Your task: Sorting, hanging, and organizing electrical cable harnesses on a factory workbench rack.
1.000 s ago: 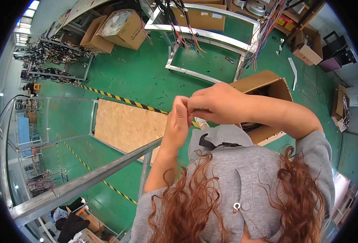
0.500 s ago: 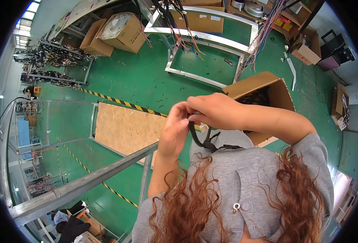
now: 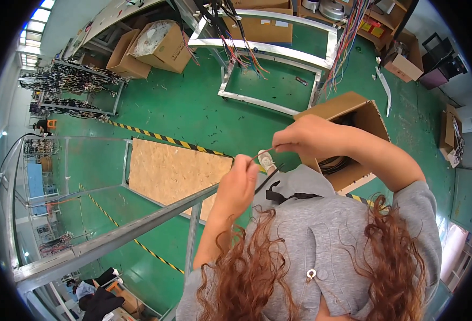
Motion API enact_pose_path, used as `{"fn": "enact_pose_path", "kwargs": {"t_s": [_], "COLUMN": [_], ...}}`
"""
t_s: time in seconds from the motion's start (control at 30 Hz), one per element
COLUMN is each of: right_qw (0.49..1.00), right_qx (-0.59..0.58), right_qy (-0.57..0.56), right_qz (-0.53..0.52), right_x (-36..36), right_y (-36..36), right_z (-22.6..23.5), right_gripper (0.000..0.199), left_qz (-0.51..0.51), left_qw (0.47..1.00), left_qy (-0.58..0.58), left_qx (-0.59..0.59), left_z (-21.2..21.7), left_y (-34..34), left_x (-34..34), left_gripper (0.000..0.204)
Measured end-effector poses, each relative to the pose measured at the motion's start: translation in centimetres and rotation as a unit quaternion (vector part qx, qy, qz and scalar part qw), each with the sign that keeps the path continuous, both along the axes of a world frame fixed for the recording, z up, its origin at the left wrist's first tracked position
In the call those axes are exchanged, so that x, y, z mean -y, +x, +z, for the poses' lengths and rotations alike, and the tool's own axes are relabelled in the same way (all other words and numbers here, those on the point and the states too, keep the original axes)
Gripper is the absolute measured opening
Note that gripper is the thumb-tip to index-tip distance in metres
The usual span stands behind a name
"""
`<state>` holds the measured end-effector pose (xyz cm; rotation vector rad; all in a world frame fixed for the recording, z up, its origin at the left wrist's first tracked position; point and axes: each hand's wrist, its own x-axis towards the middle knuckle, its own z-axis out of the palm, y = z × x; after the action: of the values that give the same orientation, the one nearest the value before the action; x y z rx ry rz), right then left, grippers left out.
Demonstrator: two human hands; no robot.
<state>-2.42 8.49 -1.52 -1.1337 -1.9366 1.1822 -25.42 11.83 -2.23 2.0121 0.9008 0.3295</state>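
My left hand is closed, its fingers and thumb round a black cable whose lower part hangs beside my sweatshirt. A thin reddish-brown wire runs taut from this hand up to my right hand, which pinches its other end. The two hands are apart, in front of my waist, the right one higher and farther out. Inside the left fist the cable is hidden, so I cannot tell how the thin wire joins it.
An open cardboard box with black cables inside stands below my right forearm. A metal rail crosses at the left, over a wooden board. A metal frame with hanging wires stands ahead.
My hands, close together before, have drawn apart, the right moving outward to the right. The thin wire now stretches between them. The black cable's loop no longer shows.
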Motion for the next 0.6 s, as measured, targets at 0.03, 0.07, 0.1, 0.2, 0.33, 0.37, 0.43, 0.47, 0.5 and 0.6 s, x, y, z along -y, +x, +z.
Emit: {"fn": "enact_pose_path", "kwargs": {"t_s": [0.03, 0.07, 0.1, 0.2, 0.33, 0.37, 0.43, 0.47, 0.5, 0.6], "right_qw": [0.981, 0.922, 0.922, 0.902, 0.970, 0.973, 0.971, 0.971, 0.953, 0.963], "right_qx": [0.183, 0.361, 0.361, 0.384, 0.187, 0.159, 0.210, 0.209, 0.277, 0.234], "right_qy": [0.069, 0.137, 0.137, 0.172, 0.124, 0.129, 0.100, 0.095, 0.088, 0.105], "right_qz": [0.018, 0.032, 0.030, 0.099, 0.095, 0.105, 0.059, 0.059, 0.083, 0.088], "right_x": [0.4, 0.5, 0.5, 0.1, -1.0, -1.6, -2.0, -1.8, -1.7, -2.0], "right_y": [-0.6, -0.9, -1.4, -2.8, -1.9, -0.3, 0.6, -0.4, -2.1, -1.9], "right_z": [1.5, 2.6, 3.2, 5.0, 3.1, 2.8, 2.8, 3.3, 4.0, 3.3], "right_gripper": [0.012, 0.011, 0.011, 0.015, 0.022, 0.018, 0.014, 0.014, 0.013, 0.012], "left_qz": [-0.017, -0.031, -0.034, -0.036, -0.036, -0.033, -0.024, -0.030, -0.035, -0.047], "left_qw": [0.998, 0.996, 0.995, 0.994, 0.991, 0.991, 0.991, 0.990, 0.989, 0.985], "left_qy": [0.040, 0.059, 0.060, 0.101, 0.122, 0.126, 0.125, 0.135, 0.145, 0.164], "left_qx": [-0.041, -0.065, -0.066, -0.028, -0.044, -0.030, -0.033, -0.019, -0.004, -0.026], "left_z": [0.1, 0.5, 0.7, 1.0, 1.8, 2.1, 2.6, 2.4, 2.2, 2.0], "left_y": [0.0, 0.5, 0.7, 1.1, 0.1, -0.1, -0.2, 0.3, 0.6, 0.4], "left_x": [0.6, 0.6, 0.6, 0.3, -0.6, -1.0, -0.9, -0.8, -0.7, -1.5], "left_gripper": [0.026, 0.026, 0.026, 0.022, 0.017, 0.016, 0.017, 0.018, 0.019, 0.022]}}
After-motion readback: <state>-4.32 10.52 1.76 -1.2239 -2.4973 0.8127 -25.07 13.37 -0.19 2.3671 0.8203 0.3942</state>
